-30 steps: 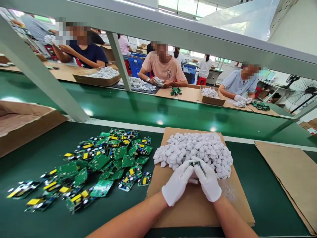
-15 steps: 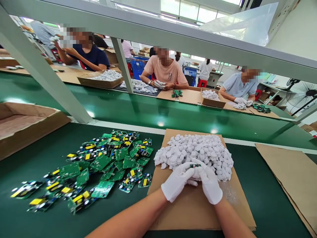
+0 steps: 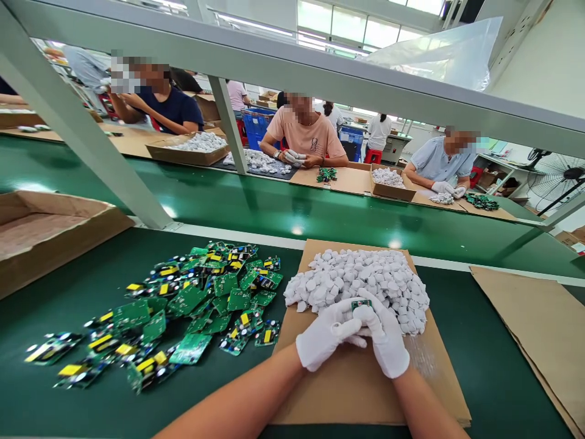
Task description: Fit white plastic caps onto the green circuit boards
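Observation:
A small green circuit board (image 3: 362, 304) is held up between my two white-gloved hands, at the near edge of a pile of small white pieces (image 3: 354, 277). My left hand (image 3: 325, 334) is closed about the board's left side, its fingers partly hidden. From the right, my right hand (image 3: 384, 335) closes on the same board, with its thumb side across the front. The hands touch, and most of the board's lower part is covered. Beneath them lies a flat cardboard sheet (image 3: 361, 390). To the left, many loose circuit boards (image 3: 187, 299) with yellow parts lie heaped on the dark green tabletop (image 3: 219, 402).
A shallow cardboard box (image 3: 64, 244) stands at the left. More flat cardboard (image 3: 534, 329) lies at the right. A grey frame post (image 3: 100, 122) and crossbar (image 3: 292, 55) rise ahead. Across the green belt (image 3: 274, 207) several people sit at work with white pieces and boards.
The circuit board shows more of its face, tilted toward me. My right thumb and fingers have shifted left across it. The view has moved slightly.

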The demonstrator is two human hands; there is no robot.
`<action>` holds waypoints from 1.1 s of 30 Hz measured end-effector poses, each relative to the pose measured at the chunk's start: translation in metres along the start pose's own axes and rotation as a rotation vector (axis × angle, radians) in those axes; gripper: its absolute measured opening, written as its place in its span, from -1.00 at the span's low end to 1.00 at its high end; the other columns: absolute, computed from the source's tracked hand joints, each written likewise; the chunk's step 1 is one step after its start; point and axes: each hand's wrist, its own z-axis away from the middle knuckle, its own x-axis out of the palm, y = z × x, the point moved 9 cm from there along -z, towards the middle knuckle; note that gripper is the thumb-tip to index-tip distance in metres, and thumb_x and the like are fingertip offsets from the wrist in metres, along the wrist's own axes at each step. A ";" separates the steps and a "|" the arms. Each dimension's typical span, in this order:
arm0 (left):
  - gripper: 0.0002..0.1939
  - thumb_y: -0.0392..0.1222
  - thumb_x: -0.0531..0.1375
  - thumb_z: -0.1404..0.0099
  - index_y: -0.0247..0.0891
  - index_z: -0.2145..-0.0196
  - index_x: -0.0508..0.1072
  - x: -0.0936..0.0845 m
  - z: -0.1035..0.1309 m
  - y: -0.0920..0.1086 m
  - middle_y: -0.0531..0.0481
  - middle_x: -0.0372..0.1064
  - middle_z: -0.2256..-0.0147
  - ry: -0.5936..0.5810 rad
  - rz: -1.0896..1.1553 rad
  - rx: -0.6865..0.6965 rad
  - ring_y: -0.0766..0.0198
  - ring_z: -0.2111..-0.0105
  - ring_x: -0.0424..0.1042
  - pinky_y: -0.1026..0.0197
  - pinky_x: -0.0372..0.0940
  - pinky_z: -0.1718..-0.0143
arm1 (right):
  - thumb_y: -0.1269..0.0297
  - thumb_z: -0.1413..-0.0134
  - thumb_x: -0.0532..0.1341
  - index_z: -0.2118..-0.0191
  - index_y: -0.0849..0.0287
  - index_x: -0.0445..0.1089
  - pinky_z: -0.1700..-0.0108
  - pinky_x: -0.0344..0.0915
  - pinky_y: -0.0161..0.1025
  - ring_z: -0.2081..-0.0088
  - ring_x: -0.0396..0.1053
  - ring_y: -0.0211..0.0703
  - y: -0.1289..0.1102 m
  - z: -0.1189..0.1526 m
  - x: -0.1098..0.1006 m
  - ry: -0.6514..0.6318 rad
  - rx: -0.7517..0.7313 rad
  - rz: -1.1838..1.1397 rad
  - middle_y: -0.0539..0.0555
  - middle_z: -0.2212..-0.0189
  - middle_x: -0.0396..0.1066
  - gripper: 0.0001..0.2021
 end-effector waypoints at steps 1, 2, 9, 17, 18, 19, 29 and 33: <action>-0.58 -0.06 0.27 -0.08 -0.30 0.13 0.34 0.001 0.000 0.000 -0.11 0.38 0.27 -0.017 0.034 -0.018 0.28 0.33 0.42 0.27 0.34 0.34 | 0.05 -0.22 0.00 -0.16 0.13 0.19 -0.09 0.23 -0.12 -0.02 0.30 -0.05 -0.001 0.001 -0.002 0.006 0.000 -0.003 0.10 0.01 0.36 -0.54; -0.62 -0.08 0.26 -0.10 -0.30 0.15 0.35 0.002 0.000 -0.001 -0.09 0.38 0.28 -0.018 0.063 -0.033 0.30 0.34 0.42 0.27 0.34 0.33 | 0.04 -0.21 0.00 -0.16 0.15 0.18 -0.08 0.24 -0.12 -0.03 0.30 -0.04 -0.003 0.001 -0.003 0.005 -0.014 0.000 0.12 0.00 0.35 -0.53; -0.70 -0.08 0.22 -0.13 -0.32 0.23 0.39 0.000 -0.002 -0.002 -0.07 0.38 0.39 -0.002 0.173 -0.025 0.34 0.42 0.38 0.23 0.33 0.34 | 0.05 -0.11 0.13 -0.14 0.15 0.22 -0.06 0.26 -0.11 0.02 0.34 0.01 -0.010 -0.002 -0.001 -0.004 -0.110 0.209 0.16 0.04 0.39 -0.50; -0.65 0.00 0.23 -0.11 -0.32 0.25 0.40 -0.001 -0.001 -0.003 -0.06 0.37 0.37 0.029 0.196 -0.057 0.29 0.39 0.42 0.27 0.33 0.36 | 0.01 -0.18 0.04 -0.17 0.10 0.17 -0.16 0.12 -0.08 -0.11 0.20 -0.03 -0.005 -0.003 -0.002 -0.086 0.021 -0.073 0.09 -0.06 0.29 -0.50; -0.64 0.02 0.22 -0.11 -0.32 0.25 0.40 -0.002 -0.002 -0.006 -0.07 0.37 0.39 0.026 0.241 -0.063 0.26 0.39 0.44 0.25 0.33 0.38 | 0.04 -0.19 0.05 -0.17 0.09 0.17 -0.17 0.11 -0.08 -0.10 0.20 -0.04 -0.003 -0.003 -0.003 -0.075 0.048 -0.077 0.07 -0.06 0.30 -0.53; -0.64 0.03 0.23 -0.10 -0.32 0.27 0.40 -0.005 -0.003 -0.009 -0.06 0.37 0.41 0.043 0.278 -0.069 0.24 0.40 0.44 0.25 0.33 0.40 | 0.06 -0.19 0.05 -0.16 0.07 0.18 -0.17 0.10 -0.07 -0.10 0.21 -0.05 -0.002 -0.003 -0.002 -0.070 0.062 -0.082 0.06 -0.05 0.31 -0.54; -0.59 0.09 0.28 -0.01 -0.35 0.38 0.38 -0.016 -0.005 -0.018 -0.06 0.38 0.43 0.153 0.220 -0.035 0.29 0.50 0.42 0.27 0.33 0.50 | 0.03 -0.15 0.08 -0.12 0.13 0.25 -0.06 0.28 -0.16 0.05 0.36 -0.05 -0.002 0.000 0.002 -0.021 0.043 -0.027 0.06 0.17 0.46 -0.53; -0.63 0.03 0.23 -0.08 -0.38 0.33 0.42 -0.008 -0.004 -0.006 -0.10 0.40 0.45 0.133 0.011 -0.036 0.31 0.51 0.41 0.30 0.30 0.50 | 0.02 -0.17 0.05 -0.12 0.14 0.24 -0.07 0.26 -0.15 0.00 0.32 -0.05 -0.004 0.000 0.000 -0.024 0.039 -0.083 0.08 0.06 0.40 -0.54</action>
